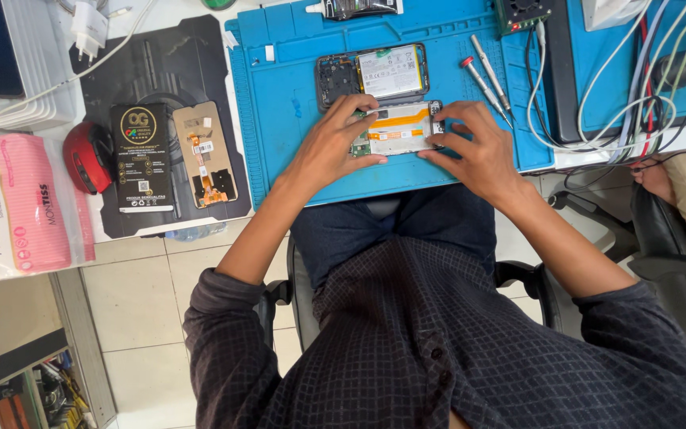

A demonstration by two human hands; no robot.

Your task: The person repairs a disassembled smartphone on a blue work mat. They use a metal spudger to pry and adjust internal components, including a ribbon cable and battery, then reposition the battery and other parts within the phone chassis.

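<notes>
Screen panel (pixel 397 129), back side up with orange flex and white shielding, lies on blue mat (pixel 279 95) at near edge, just below opened phone (pixel 375 74). Panel pinched at left end by left hand (pixel 329 147), fingers closed on its edge. Right end gripped by right hand (pixel 470 151), fingers curled onto corner. Two screwdrivers (pixel 487 75) laid on mat right of phone. Spare screen (pixel 206 152) and black box (pixel 141 157) set on black sheet to left. Red case (pixel 87 156) beside box.
</notes>
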